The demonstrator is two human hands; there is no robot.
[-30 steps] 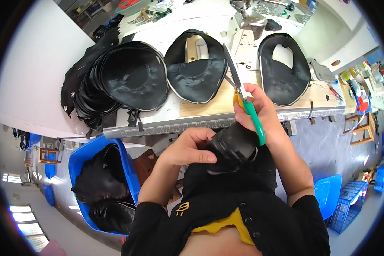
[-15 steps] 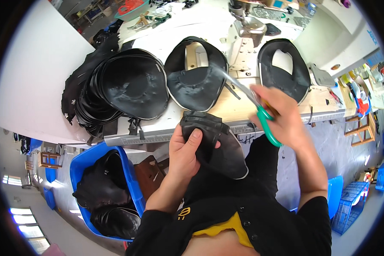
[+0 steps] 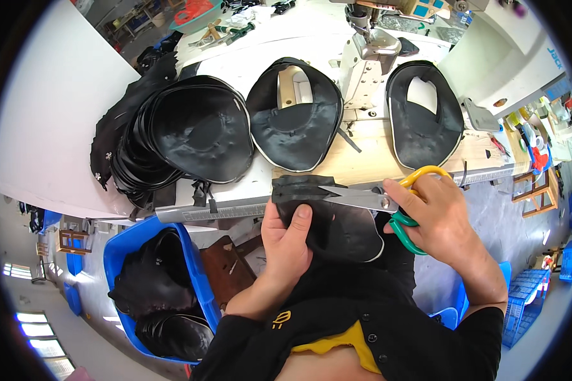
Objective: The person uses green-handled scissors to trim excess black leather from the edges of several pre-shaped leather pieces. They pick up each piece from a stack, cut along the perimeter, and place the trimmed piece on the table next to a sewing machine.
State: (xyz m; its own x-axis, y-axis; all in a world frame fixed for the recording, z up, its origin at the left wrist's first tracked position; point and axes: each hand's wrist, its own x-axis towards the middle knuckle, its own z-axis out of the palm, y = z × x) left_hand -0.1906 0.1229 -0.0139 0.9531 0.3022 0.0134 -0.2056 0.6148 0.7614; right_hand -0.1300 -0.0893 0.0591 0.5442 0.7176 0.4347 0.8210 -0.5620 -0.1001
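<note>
Black piece (image 3: 337,225) pinched in left hand (image 3: 290,244), right hand (image 3: 435,213) gripping scissors (image 3: 388,203); best trimmed with blades close along the edge, fabric held taut.

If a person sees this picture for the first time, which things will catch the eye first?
First the scissors with one yellow and one green handle loop, in the right hand at the centre, blades lying over the black fabric piece that the left hand grips. Next, the thick stack of black pieces on the white table's left, and the blue bin of more black pieces at lower left.
</note>
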